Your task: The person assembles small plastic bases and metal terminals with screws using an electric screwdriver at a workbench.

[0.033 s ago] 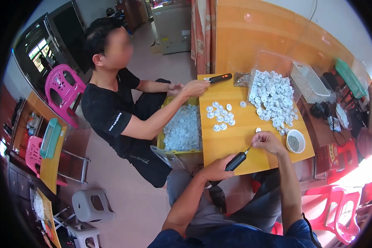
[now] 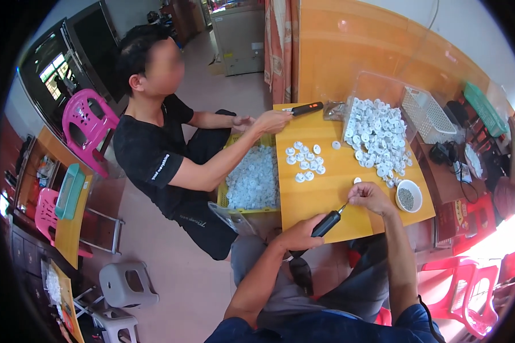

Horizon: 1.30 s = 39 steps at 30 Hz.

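My left hand (image 2: 304,234) is wrapped around a black electric screwdriver (image 2: 326,223), its thin metal bit pointing up and right over the table's near part. My right hand (image 2: 370,198) is closed in a pinch at the tip of that bit; whatever sits between the fingertips is too small to make out. Just beyond those fingers lies one round white plastic piece (image 2: 357,180). To the right of my right hand stands a white bowl (image 2: 418,200) of small grey metal parts (image 2: 405,198). Several white pieces (image 2: 305,161) lie grouped on the yellow table (image 2: 326,194).
A large heap of white pieces (image 2: 377,134) spills from a clear bin at the back right. At left sits a co-worker (image 2: 154,126) holding a black-and-orange tool (image 2: 307,108) over the table corner. A yellow basket (image 2: 252,210) of white pieces stands beside the table's left edge.
The co-worker's tool has shifted very slightly to the right. My hands and the screwdriver have not visibly moved.
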Tool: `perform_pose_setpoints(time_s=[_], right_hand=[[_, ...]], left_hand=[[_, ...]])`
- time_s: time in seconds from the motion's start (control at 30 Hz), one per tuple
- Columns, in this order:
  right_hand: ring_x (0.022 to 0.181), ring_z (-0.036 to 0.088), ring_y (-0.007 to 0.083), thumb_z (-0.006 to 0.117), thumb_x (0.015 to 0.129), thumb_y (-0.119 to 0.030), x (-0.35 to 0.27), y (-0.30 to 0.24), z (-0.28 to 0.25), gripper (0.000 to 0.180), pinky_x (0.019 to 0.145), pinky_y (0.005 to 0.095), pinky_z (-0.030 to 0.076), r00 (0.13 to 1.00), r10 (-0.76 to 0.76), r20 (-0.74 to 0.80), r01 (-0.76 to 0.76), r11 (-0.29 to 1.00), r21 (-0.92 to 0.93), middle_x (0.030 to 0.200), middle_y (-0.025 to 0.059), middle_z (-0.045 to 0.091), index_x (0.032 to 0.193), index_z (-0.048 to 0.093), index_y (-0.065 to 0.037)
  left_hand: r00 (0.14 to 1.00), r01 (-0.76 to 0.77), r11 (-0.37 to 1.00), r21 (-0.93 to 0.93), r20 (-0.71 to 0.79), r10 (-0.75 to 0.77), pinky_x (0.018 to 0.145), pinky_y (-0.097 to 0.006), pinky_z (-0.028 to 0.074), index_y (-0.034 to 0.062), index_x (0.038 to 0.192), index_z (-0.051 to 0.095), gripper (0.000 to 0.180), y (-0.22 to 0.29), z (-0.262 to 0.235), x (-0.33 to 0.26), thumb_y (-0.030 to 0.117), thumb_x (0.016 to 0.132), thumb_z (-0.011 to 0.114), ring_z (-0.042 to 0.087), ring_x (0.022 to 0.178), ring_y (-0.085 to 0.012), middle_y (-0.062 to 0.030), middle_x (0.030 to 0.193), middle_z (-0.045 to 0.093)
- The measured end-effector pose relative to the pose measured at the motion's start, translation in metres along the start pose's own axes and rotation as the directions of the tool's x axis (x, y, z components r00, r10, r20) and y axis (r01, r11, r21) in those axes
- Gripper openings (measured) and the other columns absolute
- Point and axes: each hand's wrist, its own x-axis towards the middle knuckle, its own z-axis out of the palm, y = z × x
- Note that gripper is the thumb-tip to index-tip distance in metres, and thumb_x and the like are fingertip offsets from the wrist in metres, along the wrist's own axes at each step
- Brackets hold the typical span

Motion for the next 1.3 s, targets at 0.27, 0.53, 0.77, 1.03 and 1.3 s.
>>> perform_pose_setpoints(time_s=[0.27,0.53,0.77,1.03,1.3], right_hand=[[0.081,0.063,0.005,0.071,0.091,-0.001,-0.002,0.001,0.008,0.008,0.076,0.0212,0.053,0.995,-0.047,-0.086,0.055,0.994,0.089,0.088,-0.0017,0.068,0.097,0.068,-0.004],[0.078,0.062,0.006,0.071,0.091,-0.003,0.001,0.013,0.01,0.009,0.071,0.0218,0.052,0.997,-0.045,-0.055,0.056,0.973,0.223,0.088,-0.0008,0.068,0.098,0.067,-0.005],[0.078,0.062,0.0065,0.072,0.09,-0.003,-0.003,-0.007,0.003,0.009,0.072,0.0229,0.051,1.0,-0.019,0.023,0.018,0.999,0.031,0.086,-0.0021,0.066,0.096,0.066,-0.005],[0.077,0.061,0.0051,0.076,0.088,-0.005,-0.011,-0.025,0.013,0.016,0.073,0.0215,0.052,0.987,-0.155,-0.033,0.159,0.968,0.193,0.087,-0.0022,0.067,0.1,0.064,-0.004],[0.082,0.062,0.0068,0.074,0.089,-0.003,-0.001,-0.06,0.017,0.027,0.077,0.0229,0.052,0.989,-0.144,0.032,0.141,0.985,0.099,0.089,-0.0011,0.066,0.113,0.062,-0.003]], left_hand=[[1.0,0.016,0.999,-0.032,-0.017,-0.017,0.064,-0.029,0.05,0.004,0.15,0.038,0.076,0.006,0.001,-0.001,0.013,0.08,0.065,0.06,0.071,-0.0134,-0.0056,0.089,0.06],[1.0,0.027,0.999,-0.033,0.004,-0.027,0.064,-0.028,0.05,0.0035,0.15,0.039,0.073,0.0,-0.002,-0.001,0.012,0.082,0.065,0.062,0.072,-0.0125,-0.0048,0.088,0.061],[0.999,0.01,0.998,-0.067,0.046,-0.007,0.061,-0.026,0.049,0.0027,0.147,0.041,0.07,0.001,-0.003,-0.001,0.011,0.082,0.065,0.059,0.068,-0.0109,-0.0036,0.086,0.061],[0.973,0.048,0.823,-0.567,0.214,0.091,0.058,-0.027,0.054,0.0018,0.141,0.04,0.063,0.007,0.0,-0.009,0.012,0.084,0.064,0.063,0.067,-0.0143,-0.0093,0.098,0.062],[0.975,0.002,0.738,-0.675,0.167,0.15,0.058,-0.029,0.054,-0.0006,0.143,0.037,0.066,0.016,0.002,-0.011,0.01,0.083,0.062,0.063,0.067,-0.0161,-0.0121,0.099,0.062]])
